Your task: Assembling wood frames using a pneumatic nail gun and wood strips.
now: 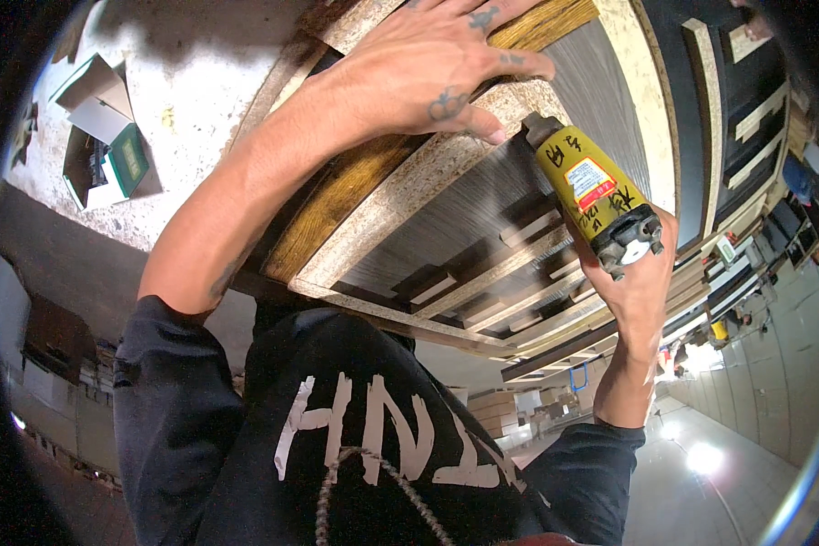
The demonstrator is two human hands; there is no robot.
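Note:
My right hand (643,268) is closed round a yellow pneumatic nail gun (590,177), which has a black end cap and handwriting on its body. The gun's metal nose is at the edge of a pale particleboard strip (387,218). On the far part of that strip and the brown wood-grain rail (323,223) beside it, my left hand (437,73) lies flat with fingers spread. Its thumb points toward the nose, a short way to its left. Strips and rail form part of a frame over a dark grey wood-grain panel (601,86). The gun's handle is mostly hidden.
An open green-and-white carton (118,168) stands on a worn, pale work surface (191,118) at the left. More dark panels with pale strips (746,136) lie at the right. Cross strips (491,291) span the near part of the frame, close to my body.

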